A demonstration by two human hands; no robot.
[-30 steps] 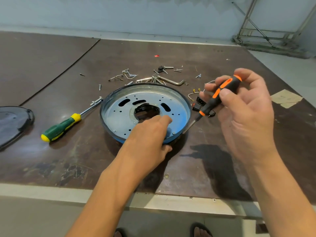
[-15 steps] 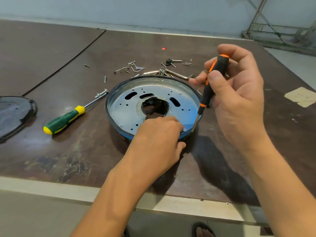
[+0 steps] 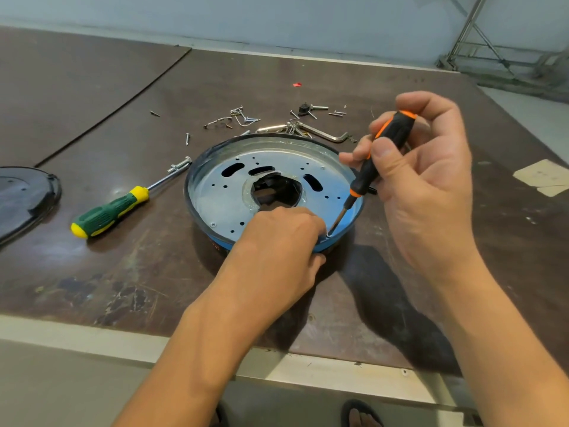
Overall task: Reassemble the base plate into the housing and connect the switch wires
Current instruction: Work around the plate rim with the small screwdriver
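Observation:
The round black housing (image 3: pixel 194 211) with a blue rim lies on the table. The perforated metal base plate (image 3: pixel 221 198) sits inside it, and dark parts show through its centre hole. My left hand (image 3: pixel 277 251) grips the near rim, fingers curled over onto the plate and thumb outside below the rim. Whatever is under its fingertips is hidden. My right hand (image 3: pixel 425 186) holds a black and orange screwdriver (image 3: pixel 385 143) nearly upright. Its tip touches the plate's near right edge, right beside my left fingers.
A green and yellow screwdriver (image 3: pixel 107 214) lies left of the housing. Loose screws (image 3: pixel 243 118), a hex key (image 3: pixel 326 134) and small parts are scattered behind it. A black cover (image 3: pixel 21 198) sits at the far left. The table's front edge (image 3: pixel 92 337) is near me.
My right hand swung the orange screwdriver from a slant off to the housing's right to nearly upright, tip down on the plate by my left fingers. The left hand stayed at the rim.

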